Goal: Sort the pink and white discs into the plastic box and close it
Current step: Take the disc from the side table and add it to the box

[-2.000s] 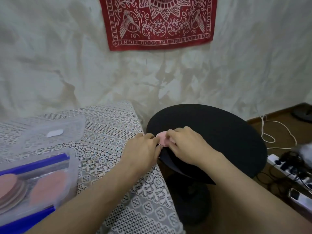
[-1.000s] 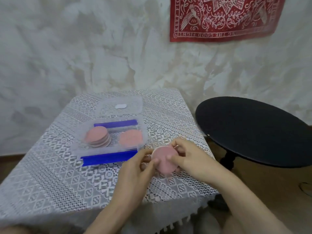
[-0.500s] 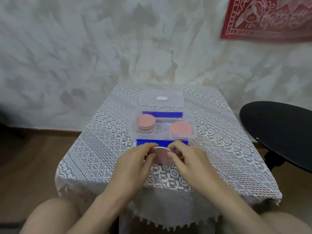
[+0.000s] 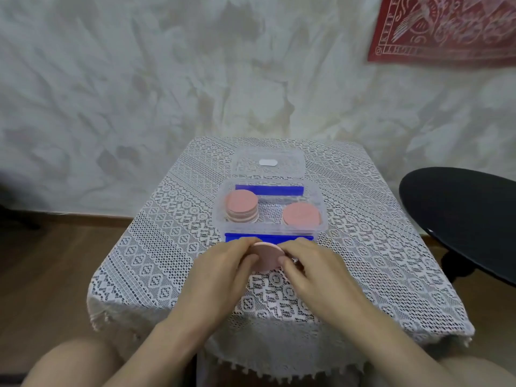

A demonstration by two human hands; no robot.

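Note:
A pink disc (image 4: pixel 266 256) is held between my left hand (image 4: pixel 223 275) and my right hand (image 4: pixel 315 275), just in front of the clear plastic box (image 4: pixel 220 219). Both hands pinch the disc at its edges with curled fingers. The box stands open on the lace-covered table (image 4: pixel 167 247), with blue clips at its front (image 4: pixel 268 236) and back. Inside it, a stack of pink and white discs (image 4: pixel 241 206) sits on the left and a pink disc (image 4: pixel 301 215) lies on the right. The clear lid (image 4: pixel 269 163) lies behind the box.
A round black side table (image 4: pixel 463 216) stands to the right of the lace table. A red patterned cloth (image 4: pixel 446 26) hangs on the wall at top right. My bare knees show at the bottom corners. Wooden floor lies on the left.
Both hands carried the pink disc from the black side table over to the lace table, and my view turned left until the box is centred. The hands now hold the disc right before the box.

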